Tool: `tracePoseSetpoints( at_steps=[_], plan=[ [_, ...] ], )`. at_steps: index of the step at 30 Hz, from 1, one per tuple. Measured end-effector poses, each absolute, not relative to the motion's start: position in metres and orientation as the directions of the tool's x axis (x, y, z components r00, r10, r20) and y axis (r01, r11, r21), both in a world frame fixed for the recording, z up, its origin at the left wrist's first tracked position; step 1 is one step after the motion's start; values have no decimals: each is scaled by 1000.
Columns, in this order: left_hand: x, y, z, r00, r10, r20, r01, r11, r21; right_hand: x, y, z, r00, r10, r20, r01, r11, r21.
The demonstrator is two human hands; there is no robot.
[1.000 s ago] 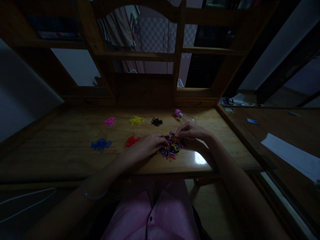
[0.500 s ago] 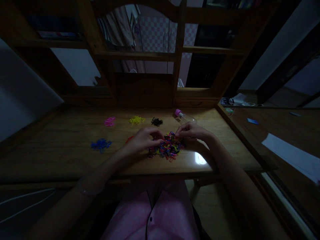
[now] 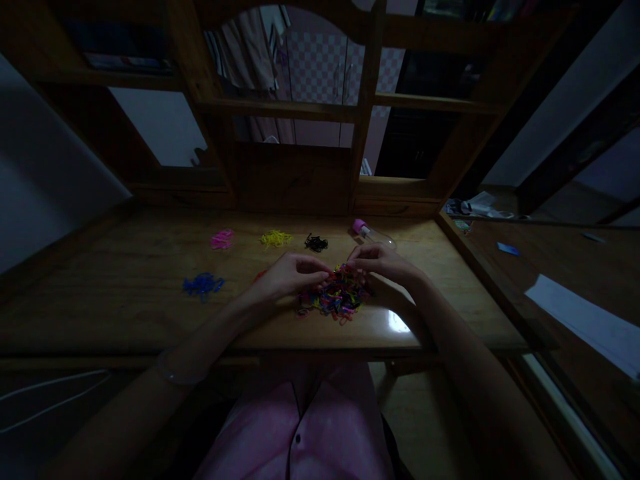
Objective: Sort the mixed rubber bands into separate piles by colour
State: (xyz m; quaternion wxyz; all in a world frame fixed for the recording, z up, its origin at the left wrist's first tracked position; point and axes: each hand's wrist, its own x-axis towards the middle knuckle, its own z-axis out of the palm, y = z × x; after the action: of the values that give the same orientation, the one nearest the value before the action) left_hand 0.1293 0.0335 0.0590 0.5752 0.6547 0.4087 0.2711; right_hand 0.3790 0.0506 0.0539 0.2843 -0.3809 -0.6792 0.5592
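Note:
A mixed heap of small coloured rubber bands [image 3: 340, 300] lies near the front edge of the wooden desk. At the heap's upper left, my left hand [image 3: 290, 275] is closed, thumb and forefinger pinched on bands at its top. My right hand [image 3: 377, 261] pinches bands at the upper right side, its fingertips close to those of the left. Exactly which bands are between the fingers is too small to make out. Part of a red pile [image 3: 260, 275] shows behind my left hand, which hides the remainder.
Sorted piles lie beyond and to the left: blue bands [image 3: 203, 285], pink bands [image 3: 222, 239], yellow bands [image 3: 276, 238] and black bands [image 3: 316, 243]. A clear bottle with a purple cap [image 3: 359, 227] lies behind my right hand. Paper [image 3: 585, 320] rests on the surface at right.
My right hand has shifted slightly left, and the two hands' fingertips are closer together over the heap. The camera view has tilted a little.

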Motion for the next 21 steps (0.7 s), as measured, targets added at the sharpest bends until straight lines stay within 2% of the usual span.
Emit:
tracePoseSetpoints(
  at_steps=[3,7,15,21],
  plan=[
    [131,32,58,486,861,-150,206,54,977,378,49,54,-558,830,-20,153,79,-985],
    [131,34,58,512,851,-116,177,28,984,378,49,52,-563,826,13,109,90,-990],
    [131,35,60,497,865,-69,196,-35,980,377,51,52,-524,852,-20,169,80,-982],
    [137,33,56,462,885,-63,71,34,997,371,51,52,-518,855,20,129,101,-986]
  ],
)
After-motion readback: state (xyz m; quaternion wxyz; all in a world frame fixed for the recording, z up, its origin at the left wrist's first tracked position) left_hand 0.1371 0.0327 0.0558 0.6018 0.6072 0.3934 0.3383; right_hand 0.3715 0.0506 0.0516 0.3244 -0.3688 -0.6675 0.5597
